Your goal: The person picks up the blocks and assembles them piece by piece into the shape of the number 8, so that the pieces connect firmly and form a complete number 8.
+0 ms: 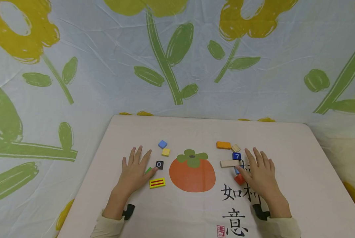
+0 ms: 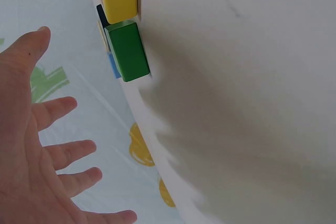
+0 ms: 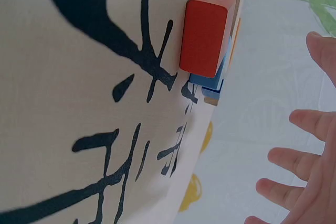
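Observation:
My left hand (image 1: 134,172) is spread over the table's left side, its thumb near a black block marked 0 (image 1: 159,165) and overlapping a green block (image 1: 148,170). A yellow block with red stripes (image 1: 157,182) lies just below that thumb; a small yellow block (image 1: 165,152) and a blue one (image 1: 162,144) lie farther back. On the other side, my right hand (image 1: 261,175) has its fingers extended, holding nothing. By its thumb are a red block (image 3: 208,34), a light blue block (image 1: 237,170), a pale wooden strip (image 1: 230,163) and a dark blue block marked 7 (image 1: 236,156).
An orange block (image 1: 223,145) and a small wooden piece (image 1: 235,148) sit behind the right-hand group. Between both groups, the pale tablecloth (image 1: 192,211) carries a printed persimmon (image 1: 192,177) and black characters. A flower-patterned curtain (image 1: 106,82) hangs beyond the table's back edge.

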The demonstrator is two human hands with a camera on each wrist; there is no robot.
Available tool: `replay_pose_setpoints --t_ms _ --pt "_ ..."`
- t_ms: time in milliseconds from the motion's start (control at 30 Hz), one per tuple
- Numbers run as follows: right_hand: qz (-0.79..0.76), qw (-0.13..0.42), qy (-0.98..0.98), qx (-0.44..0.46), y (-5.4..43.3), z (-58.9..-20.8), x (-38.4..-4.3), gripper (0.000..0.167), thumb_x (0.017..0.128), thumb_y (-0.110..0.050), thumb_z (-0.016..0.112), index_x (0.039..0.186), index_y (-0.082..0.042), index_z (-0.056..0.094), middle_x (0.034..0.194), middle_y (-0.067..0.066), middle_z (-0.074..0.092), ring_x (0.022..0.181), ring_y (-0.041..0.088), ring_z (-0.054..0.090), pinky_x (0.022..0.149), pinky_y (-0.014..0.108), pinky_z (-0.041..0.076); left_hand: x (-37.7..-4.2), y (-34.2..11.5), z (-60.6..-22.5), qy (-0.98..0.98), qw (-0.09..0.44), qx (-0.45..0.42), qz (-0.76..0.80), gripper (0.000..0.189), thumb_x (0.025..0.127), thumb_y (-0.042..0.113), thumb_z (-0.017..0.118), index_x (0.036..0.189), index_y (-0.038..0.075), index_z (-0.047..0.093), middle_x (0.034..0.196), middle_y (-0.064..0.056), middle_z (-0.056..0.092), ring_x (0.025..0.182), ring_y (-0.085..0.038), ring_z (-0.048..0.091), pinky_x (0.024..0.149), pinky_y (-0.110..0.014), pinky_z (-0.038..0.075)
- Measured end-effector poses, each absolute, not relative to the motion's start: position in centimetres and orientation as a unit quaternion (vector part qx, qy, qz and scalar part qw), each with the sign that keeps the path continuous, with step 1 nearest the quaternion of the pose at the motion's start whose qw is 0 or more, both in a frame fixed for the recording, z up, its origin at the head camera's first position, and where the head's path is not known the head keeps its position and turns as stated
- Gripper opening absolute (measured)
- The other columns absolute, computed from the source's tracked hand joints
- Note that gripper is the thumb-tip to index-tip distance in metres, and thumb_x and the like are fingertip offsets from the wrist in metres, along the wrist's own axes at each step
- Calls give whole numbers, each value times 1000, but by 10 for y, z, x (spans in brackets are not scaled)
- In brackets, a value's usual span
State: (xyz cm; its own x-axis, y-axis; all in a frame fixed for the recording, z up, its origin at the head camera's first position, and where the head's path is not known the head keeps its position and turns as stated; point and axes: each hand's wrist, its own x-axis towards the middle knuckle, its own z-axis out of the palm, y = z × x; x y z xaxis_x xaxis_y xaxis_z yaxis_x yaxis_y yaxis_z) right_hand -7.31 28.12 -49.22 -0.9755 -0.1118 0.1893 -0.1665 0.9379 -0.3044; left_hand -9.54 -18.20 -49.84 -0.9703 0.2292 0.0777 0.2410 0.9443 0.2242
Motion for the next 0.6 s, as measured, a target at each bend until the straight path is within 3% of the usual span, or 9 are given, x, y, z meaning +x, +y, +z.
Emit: replay_pose_setpoints --t_ms 600 --pt "181 81 -977 78 279 -489 -74 78 96 -42 65 154 -5 30 152 33 26 137 55 20 106 72 10 -95 -182 -498 -979 25 -135 -148 72 92 52 67 151 17 44 156 -20 32 141 -43 28 102 -72 28"
